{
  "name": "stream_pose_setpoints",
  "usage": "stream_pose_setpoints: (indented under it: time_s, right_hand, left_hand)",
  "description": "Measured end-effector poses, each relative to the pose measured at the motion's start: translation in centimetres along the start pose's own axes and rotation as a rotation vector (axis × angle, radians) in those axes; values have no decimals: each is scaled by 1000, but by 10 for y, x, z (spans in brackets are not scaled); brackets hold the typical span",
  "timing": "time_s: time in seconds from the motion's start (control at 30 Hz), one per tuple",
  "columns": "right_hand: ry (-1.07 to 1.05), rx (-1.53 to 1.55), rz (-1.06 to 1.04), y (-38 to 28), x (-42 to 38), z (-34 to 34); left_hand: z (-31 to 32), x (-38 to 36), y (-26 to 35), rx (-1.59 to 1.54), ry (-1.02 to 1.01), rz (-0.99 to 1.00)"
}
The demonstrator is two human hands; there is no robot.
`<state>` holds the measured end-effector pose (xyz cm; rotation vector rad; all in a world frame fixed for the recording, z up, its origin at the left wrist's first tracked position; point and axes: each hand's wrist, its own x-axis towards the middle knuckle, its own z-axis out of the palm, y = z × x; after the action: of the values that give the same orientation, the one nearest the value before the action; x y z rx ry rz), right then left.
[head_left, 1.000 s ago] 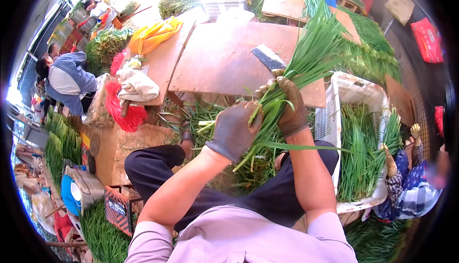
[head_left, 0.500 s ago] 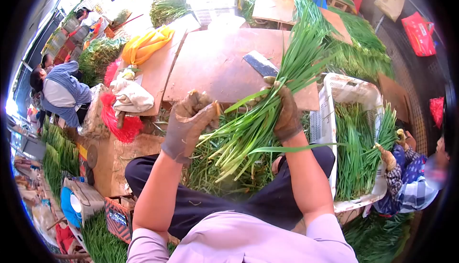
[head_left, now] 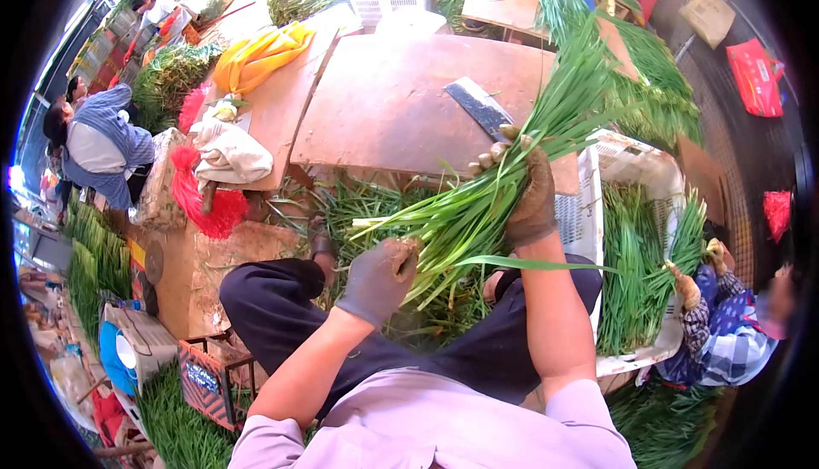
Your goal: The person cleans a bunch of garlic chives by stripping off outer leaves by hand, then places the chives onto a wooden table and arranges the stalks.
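A bundle of long green leafy stalks (head_left: 478,204) lies slantwise in front of me, pale ends toward the lower left and leaf tips toward the upper right. My right hand (head_left: 533,196), in a dirty glove, is wrapped round its middle. My left hand (head_left: 381,279), gloved too, is closed beside the pale ends; whether it grips any of them is too small to tell. Beyond the bundle, a wide blade (head_left: 479,108) rests on the brown board (head_left: 418,98). Loose stalks (head_left: 358,204) litter the ground between my legs.
At right, a white crate (head_left: 636,157) holds green stalks, with a co-worker's gloved hands (head_left: 685,285) at its far side. An orange cloth (head_left: 260,58), a pale cloth (head_left: 232,151) and red strands (head_left: 209,204) are at the left. A dark crate (head_left: 209,384) stands lower left.
My left hand has moved down and right, to the stalks' pale ends. My right hand has shifted slightly right, and the bundle is now tilted flatter.
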<state>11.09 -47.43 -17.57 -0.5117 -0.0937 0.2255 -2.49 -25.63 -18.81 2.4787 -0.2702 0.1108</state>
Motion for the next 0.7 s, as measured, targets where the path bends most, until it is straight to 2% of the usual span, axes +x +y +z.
stream_pose_setpoints:
  time_s: [0.03,0.17,0.27,0.3,0.33,0.4,0.47,0.53,0.67,0.7]
  right_hand:
    - [35,-18,-4,1,0,0]
    - [59,-39,-56,6,1,1]
    - [-63,39,-24,9,3,0]
    - [18,-36,-28,9,2,4]
    - [13,-37,-18,8,2,9]
    - [209,-107,-20,8,2,16]
    - [169,-109,-15,8,5,7]
    - [8,80,31,11,11,-2]
    - [55,23,-9,14,17,-8]
    - [122,84,4,16,19,-9]
  left_hand:
    - [5,3,-2,25,121,39]
    - [16,12,-10,-22,260,102]
    - [18,19,-6,43,230,106]
    - [20,22,-8,33,231,131]
    - [20,24,-8,34,237,122]
    - [18,28,-9,86,174,96]
    - [16,32,-11,83,165,94]
    - [16,38,-10,196,192,106]
    - [18,47,-13,310,216,142]
    - [15,49,-13,349,224,214]
